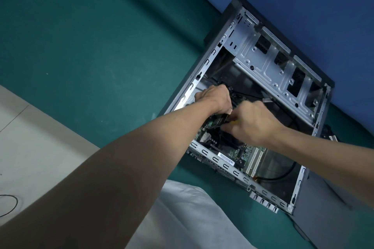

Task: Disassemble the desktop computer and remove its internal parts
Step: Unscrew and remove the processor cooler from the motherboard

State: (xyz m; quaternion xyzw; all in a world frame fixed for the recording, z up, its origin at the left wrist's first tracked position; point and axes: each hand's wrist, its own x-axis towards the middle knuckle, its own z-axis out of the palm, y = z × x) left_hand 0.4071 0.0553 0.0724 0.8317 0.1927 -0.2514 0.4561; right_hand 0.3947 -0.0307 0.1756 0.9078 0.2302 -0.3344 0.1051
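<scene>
Left hand (215, 99) curled in case (263, 62), right hand (255, 122) pinching black connector (218, 122)

Left hand (215, 100) fingertips hidden, right hand (254, 122) grasp unclear

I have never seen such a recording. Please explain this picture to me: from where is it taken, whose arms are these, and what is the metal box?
It is one picture, from a camera worn on a person's head, looking down along both bare arms. There is no robot. The metal box is an open desktop computer case, lying on a teal surface with its side uncovered. Inside are a green circuit board, a black cable and a silver drive cage. The left hand reaches into the case; what it holds is hidden. The right hand curls its fingers round a small item with a yellow part, perhaps a tool. A white cloth lies nearer the person.
</scene>
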